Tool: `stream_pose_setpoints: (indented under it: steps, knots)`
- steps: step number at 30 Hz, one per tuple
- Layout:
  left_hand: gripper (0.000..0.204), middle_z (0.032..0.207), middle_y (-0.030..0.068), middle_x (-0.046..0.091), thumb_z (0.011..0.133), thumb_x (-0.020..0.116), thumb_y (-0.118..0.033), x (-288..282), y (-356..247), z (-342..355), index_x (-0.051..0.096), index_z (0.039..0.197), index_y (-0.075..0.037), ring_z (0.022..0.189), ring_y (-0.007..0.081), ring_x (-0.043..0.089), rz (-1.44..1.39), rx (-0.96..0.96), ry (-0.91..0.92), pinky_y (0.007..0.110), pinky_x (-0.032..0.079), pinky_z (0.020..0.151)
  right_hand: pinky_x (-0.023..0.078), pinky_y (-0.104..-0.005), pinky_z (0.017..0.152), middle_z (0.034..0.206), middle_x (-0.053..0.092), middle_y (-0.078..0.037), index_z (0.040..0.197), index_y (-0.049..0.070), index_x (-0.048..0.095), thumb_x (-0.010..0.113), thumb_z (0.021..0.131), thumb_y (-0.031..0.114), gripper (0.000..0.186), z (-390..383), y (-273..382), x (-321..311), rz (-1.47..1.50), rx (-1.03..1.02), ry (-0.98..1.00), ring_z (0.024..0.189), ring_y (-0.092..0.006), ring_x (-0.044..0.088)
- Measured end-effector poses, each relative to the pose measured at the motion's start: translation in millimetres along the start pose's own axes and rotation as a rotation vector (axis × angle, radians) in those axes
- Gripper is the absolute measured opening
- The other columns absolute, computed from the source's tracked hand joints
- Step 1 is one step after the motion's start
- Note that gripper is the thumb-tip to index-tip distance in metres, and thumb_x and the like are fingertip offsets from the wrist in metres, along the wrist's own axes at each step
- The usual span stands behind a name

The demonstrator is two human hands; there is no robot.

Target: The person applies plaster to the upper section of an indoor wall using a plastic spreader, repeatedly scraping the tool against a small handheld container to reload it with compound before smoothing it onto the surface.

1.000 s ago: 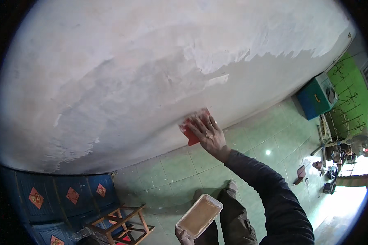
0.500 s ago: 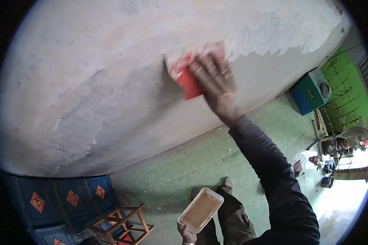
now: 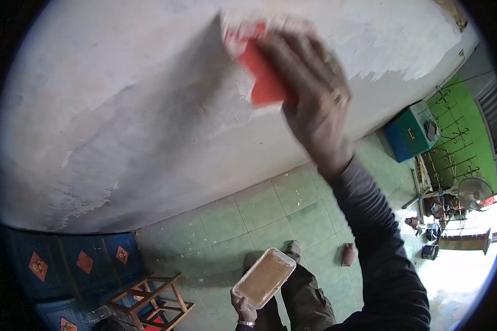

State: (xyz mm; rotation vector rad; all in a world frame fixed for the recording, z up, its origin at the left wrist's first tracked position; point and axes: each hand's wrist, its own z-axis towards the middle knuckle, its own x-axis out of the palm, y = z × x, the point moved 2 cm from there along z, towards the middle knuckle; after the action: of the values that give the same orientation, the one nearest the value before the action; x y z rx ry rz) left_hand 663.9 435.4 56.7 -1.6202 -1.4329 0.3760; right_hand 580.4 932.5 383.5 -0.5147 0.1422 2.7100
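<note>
Up at the wall (image 3: 149, 127), my right hand (image 3: 315, 83) is closed on a red putty spreader (image 3: 268, 77) whose far edge is smeared with white paste. Its blade lies at or close to the wall; motion blur hides the exact contact. Low in front of my legs, my left hand (image 3: 244, 310) grips one end of a white rectangular tray (image 3: 248, 278). A layer of beige paste (image 3: 268, 277) covers the tray's bottom. Pale, ragged-edged patches of coating show on the grey wall, left and right of my right hand.
Blue panels with red diamond papers (image 3: 84, 262) stand at lower left, beside a wooden stool frame (image 3: 149, 300). A blue-green box (image 3: 411, 132) sits by the wall at right, near a fan (image 3: 475, 193). Green floor tiles (image 3: 265, 207) carry white specks. A reddish-brown object (image 3: 348, 255) lies on them.
My right hand has carried the spreader upward along the wall, and it now looks larger. The tray in my left hand has shifted slightly left and up in view.
</note>
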Motion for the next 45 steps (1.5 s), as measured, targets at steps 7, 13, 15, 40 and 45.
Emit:
stream_pose_setpoints:
  steps: [7,13,15,40,45]
  knots:
    - [0.074,0.140,0.0117,0.052,0.078,0.073,-0.038,10,38,21,0.047,0.140,-0.009,0.133,0.0329,0.050,-0.047,0.002,0.022,0.052,0.044,0.109,0.037,-0.0526,0.117,0.157,0.042,-0.010,0.152,0.021,0.047,0.063,0.088,0.016,0.066,-195,23,58,0.039,0.015,0.513,0.141,-0.0387,0.043]
    - [0.072,0.138,0.0118,0.053,0.076,0.073,-0.036,24,42,-4,0.048,0.138,-0.009,0.131,0.0323,0.051,-0.052,-0.053,-0.031,0.052,0.044,0.109,0.032,-0.0555,0.119,0.155,0.047,-0.006,0.149,0.026,0.052,0.060,0.090,0.017,0.060,-193,32,37,0.179,0.062,0.488,0.144,-0.0353,0.041]
    - [0.071,0.135,0.0122,0.054,0.075,0.073,-0.036,27,30,-15,0.048,0.136,-0.008,0.130,0.0312,0.052,-0.001,-0.080,-0.057,0.051,0.045,0.109,0.038,-0.0498,0.112,0.143,0.060,-0.010,0.136,0.019,0.066,0.068,0.085,0.016,0.052,-115,47,21,0.213,0.043,0.248,0.137,-0.0352,0.050]
    - [0.086,0.136,0.0158,0.052,0.073,0.076,-0.047,-65,15,12,0.045,0.141,-0.003,0.128,0.0323,0.051,-0.024,0.010,-0.122,0.047,0.041,0.109,0.039,-0.0514,0.114,0.146,0.056,-0.009,0.138,0.026,0.063,0.069,0.079,0.002,0.064,-97,80,70,0.005,0.075,0.171,0.141,-0.0373,0.045]
    - [0.082,0.134,0.0150,0.053,0.072,0.077,-0.042,-98,-1,7,0.046,0.137,-0.003,0.126,0.0330,0.052,-0.047,-0.019,-0.209,0.049,0.045,0.106,0.036,-0.0544,0.116,0.153,0.049,-0.007,0.146,0.029,0.054,0.068,0.083,0.007,0.068,-278,99,99,0.084,0.100,0.575,0.142,-0.0372,0.043]
